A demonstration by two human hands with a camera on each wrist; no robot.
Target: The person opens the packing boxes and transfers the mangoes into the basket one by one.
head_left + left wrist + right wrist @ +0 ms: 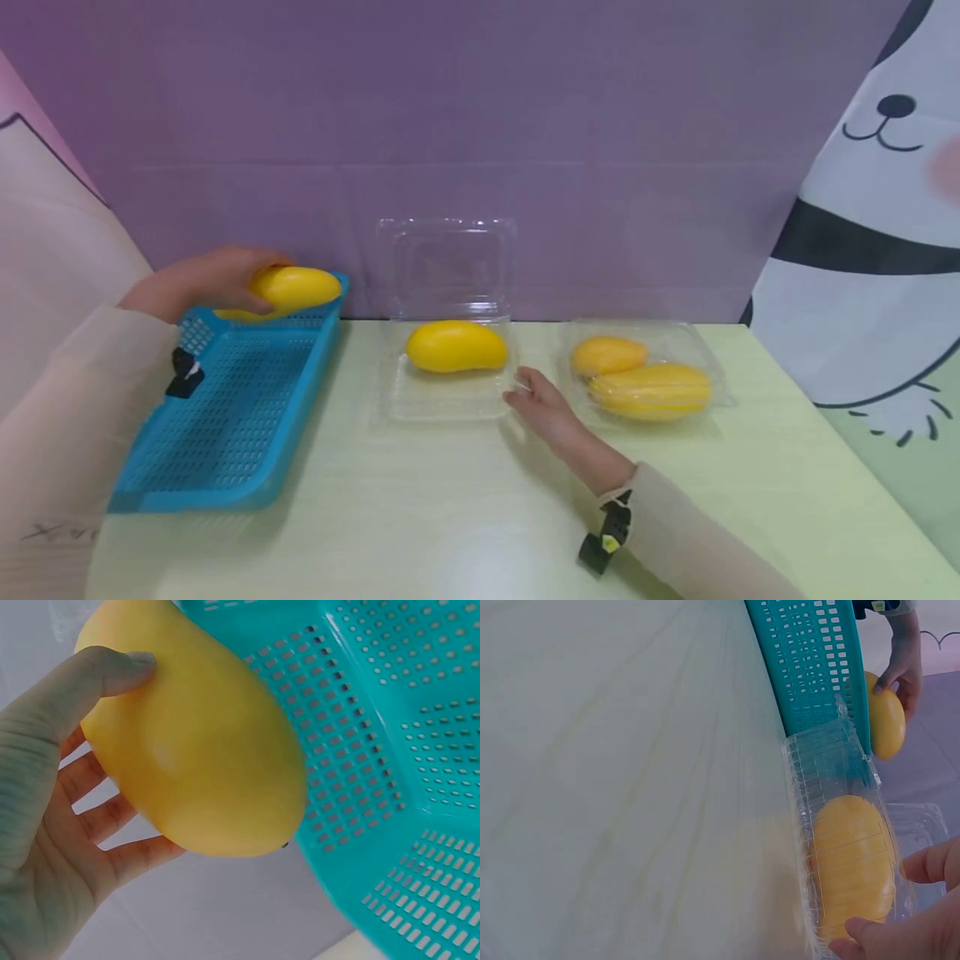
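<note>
The right grip [542, 406], fingers loosely bent, touches the near right edge of an open clear box [442, 398] at the middle of the pale table [420, 517]; whether it pinches the rim cannot be told. One yellow mango [456, 347] lies in that box, whose lid [446, 265] stands upright behind it toward the table's far edge. Just right of the hand, a closed clear box [705, 367] holds two more mangoes [651, 388]. At the table's left side sits a blue slotted basket [225, 417], tilted with its far end raised. Over that far end the left grip [206, 279] clasps a mango [294, 289], thumb and fingers wrapped round the fruit, which is lifted just above the basket's far rim. A purple wall [480, 108] rises beyond.
</note>
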